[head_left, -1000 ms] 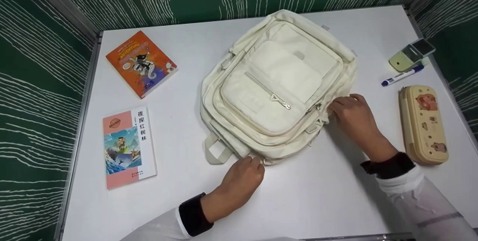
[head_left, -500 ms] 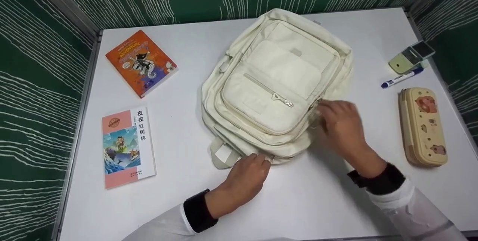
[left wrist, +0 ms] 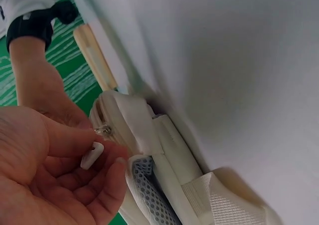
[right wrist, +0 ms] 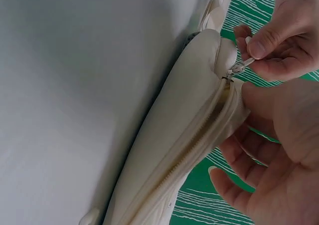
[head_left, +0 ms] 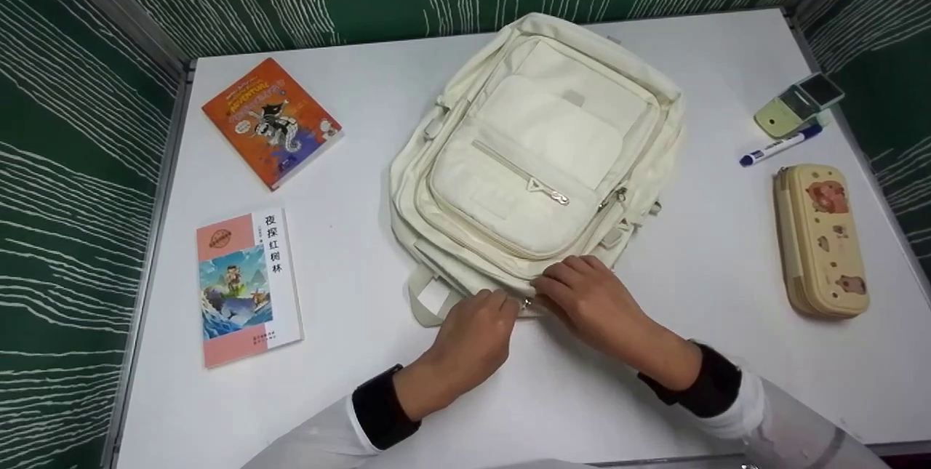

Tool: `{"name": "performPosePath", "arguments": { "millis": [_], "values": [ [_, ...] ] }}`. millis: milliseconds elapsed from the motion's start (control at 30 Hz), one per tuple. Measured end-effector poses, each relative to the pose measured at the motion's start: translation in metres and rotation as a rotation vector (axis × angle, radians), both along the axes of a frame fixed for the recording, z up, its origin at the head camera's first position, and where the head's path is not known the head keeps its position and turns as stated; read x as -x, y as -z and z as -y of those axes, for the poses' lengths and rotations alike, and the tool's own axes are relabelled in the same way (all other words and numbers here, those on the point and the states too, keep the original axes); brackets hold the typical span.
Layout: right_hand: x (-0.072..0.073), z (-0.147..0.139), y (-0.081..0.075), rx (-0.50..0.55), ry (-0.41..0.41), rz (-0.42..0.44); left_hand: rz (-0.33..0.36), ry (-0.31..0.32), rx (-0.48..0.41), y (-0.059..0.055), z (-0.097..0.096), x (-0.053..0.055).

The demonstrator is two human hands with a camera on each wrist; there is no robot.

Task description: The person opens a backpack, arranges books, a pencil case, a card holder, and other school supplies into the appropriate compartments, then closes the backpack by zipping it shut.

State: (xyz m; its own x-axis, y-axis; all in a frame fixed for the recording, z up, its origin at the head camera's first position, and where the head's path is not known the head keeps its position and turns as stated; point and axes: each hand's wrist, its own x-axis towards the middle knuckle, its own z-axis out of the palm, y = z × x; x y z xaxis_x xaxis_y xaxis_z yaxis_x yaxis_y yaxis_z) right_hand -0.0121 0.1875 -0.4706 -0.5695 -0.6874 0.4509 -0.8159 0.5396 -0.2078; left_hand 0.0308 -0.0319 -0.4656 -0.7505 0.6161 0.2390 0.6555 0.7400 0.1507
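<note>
The backpack [head_left: 560,116] is lying on the surface [head_left: 349,258]; at its near edge, the left hand [head_left: 473,338] is pinching a zipper pull [left wrist: 91,157], the right hand [head_left: 600,305] gripping fabric [right wrist: 238,117] alongside. They're apparently working the zip [right wrist: 172,170], likely needing taut fabric next.

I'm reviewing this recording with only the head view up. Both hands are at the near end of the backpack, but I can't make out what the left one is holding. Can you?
Observer: Yes. In the left wrist view, the left hand pinches a pale pull tab.
Operator: Is the zipper there closed along its length?
Observer: No. The right wrist view shows its edges parted near the pull tab, leaving a gap.
Operator: Anything on the backpack that my angle misses?
Observer: Yes, grey mesh shows on it in the left wrist view.
</note>
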Motion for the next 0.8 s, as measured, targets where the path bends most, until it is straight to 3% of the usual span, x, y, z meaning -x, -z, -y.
{"name": "performPosePath", "arguments": {
  "millis": [200, 567, 800],
  "values": [
    [0.005, -0.007, -0.001, 0.031, -0.047, 0.006, -0.020, -0.028, -0.077, 0.000, 0.007, 0.002],
    [0.006, -0.022, -0.008, 0.076, -0.130, -0.001, 0.026, -0.078, -0.182, -0.005, 0.020, 0.011],
    [0.004, -0.038, -0.013, 0.059, -0.118, 0.019, 0.051, -0.173, -0.216, -0.014, 0.041, 0.024]
  ]
}}
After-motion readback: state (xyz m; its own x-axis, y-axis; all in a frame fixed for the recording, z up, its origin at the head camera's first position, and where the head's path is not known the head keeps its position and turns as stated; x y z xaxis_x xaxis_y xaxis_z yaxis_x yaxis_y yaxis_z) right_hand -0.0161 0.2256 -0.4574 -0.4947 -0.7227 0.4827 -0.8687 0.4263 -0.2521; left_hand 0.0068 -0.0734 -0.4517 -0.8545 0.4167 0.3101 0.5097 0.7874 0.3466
